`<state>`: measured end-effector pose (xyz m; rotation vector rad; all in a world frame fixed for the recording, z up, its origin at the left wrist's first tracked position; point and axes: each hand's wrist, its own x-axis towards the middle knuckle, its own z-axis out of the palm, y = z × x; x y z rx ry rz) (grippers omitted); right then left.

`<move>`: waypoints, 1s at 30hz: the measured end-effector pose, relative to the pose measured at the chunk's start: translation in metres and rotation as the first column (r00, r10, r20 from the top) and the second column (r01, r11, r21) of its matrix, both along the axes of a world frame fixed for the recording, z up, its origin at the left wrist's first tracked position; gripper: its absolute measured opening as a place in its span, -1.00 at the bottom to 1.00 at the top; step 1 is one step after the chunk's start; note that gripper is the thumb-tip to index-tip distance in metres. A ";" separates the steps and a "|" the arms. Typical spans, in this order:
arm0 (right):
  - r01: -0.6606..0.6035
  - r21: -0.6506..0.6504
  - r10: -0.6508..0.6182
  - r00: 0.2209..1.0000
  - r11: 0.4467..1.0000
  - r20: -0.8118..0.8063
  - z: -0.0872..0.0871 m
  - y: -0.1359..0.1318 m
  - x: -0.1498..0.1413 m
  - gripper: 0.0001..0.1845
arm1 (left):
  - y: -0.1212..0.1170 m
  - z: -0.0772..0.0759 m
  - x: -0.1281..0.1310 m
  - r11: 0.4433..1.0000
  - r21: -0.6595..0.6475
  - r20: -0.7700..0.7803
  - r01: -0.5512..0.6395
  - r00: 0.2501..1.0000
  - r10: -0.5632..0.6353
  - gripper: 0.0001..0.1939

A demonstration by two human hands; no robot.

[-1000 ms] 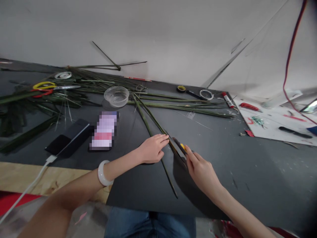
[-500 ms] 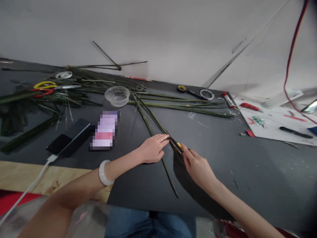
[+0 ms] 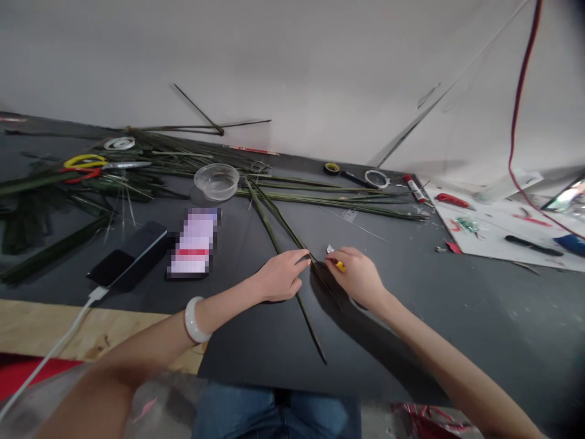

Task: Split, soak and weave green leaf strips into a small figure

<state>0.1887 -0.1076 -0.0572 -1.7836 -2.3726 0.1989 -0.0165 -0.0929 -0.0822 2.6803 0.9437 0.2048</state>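
Two long green plant stalks (image 3: pixel 284 233) lie under the left hand (image 3: pixel 281 275), which presses them flat; just beside it, the right hand (image 3: pixel 356 277) closes narrowly on a yellow-handled utility knife (image 3: pixel 340 266), whose silver blade (image 3: pixel 329 249) could slip toward the left hand if the stalks roll.

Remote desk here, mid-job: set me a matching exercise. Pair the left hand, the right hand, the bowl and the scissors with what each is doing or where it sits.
1. Left hand
2. Right hand
3. Clear plastic bowl
4. Scissors

A. Holding a yellow-handled knife
B. Lying on a heap of green stalks
C. Resting on long green stalks
D. Standing on the dark work surface

Pairs: 1-C, 2-A, 3-D, 4-B
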 end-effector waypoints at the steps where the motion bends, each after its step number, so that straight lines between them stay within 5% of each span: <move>1: -0.034 -0.095 0.031 0.999 0.995 -0.036 0.002 0.007 -0.007 -0.73 | 0.000 0.000 0.000 1.000 0.001 -0.006 -0.007 1.000 0.007 -0.51; 5: -0.047 -0.256 0.028 0.996 0.965 -0.081 0.003 0.030 -0.023 -0.76 | 0.000 0.001 -0.002 1.000 0.004 -0.004 -0.011 1.000 0.011 -0.51; 16: -0.134 -0.355 0.090 0.987 0.925 -0.136 -0.014 0.055 -0.016 -0.78 | 0.001 -0.001 -0.002 1.000 0.024 0.004 -0.002 1.000 0.002 -0.53; 30: -0.162 -0.400 0.169 0.985 0.902 -0.016 -0.005 0.060 -0.020 -0.76 | 0.002 -0.006 -0.003 0.998 0.067 0.015 0.016 1.000 -0.017 -0.50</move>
